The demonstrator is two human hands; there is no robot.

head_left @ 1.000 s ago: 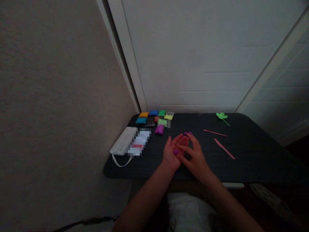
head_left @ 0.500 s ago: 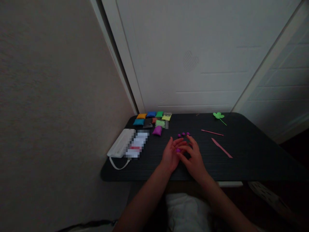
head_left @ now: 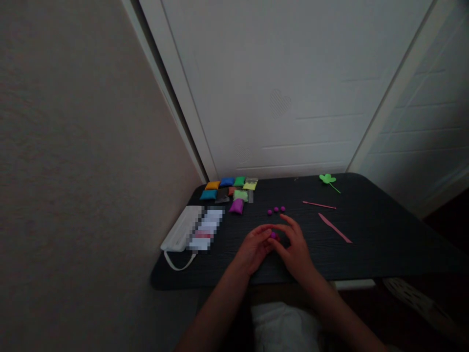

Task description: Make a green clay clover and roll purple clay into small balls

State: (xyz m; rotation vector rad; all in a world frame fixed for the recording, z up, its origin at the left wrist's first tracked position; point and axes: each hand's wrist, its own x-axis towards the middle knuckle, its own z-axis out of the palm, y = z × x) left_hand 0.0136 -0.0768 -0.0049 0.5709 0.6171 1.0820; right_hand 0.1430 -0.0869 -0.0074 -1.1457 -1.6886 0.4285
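Note:
A small purple clay ball (head_left: 273, 235) is between my two hands above the near part of the dark table. My left hand (head_left: 255, 248) is curled with its thumb and fingertips against the ball. From the other side, my right hand (head_left: 295, 244) pinches it between thumb and index finger, while its other fingers stick out forward. Just beyond my fingertips, three more purple clay balls (head_left: 276, 209) lie in a short row on the tabletop. A purple clay packet (head_left: 236, 206) rests to their left.
Several colored clay packets (head_left: 227, 182) lie at the back left of the table (head_left: 220, 271). Nearer are a white power bank (head_left: 182, 230) and a blurred phone (head_left: 207, 230) joined by a cable. At right are a pink stick tool (head_left: 319, 205), pink knife (head_left: 334, 228) and green clover shape (head_left: 327, 179).
My left hand has turned from palm-up and spread to curled, its thumb now at the ball. My right hand stays on the ball. The view has shifted slightly.

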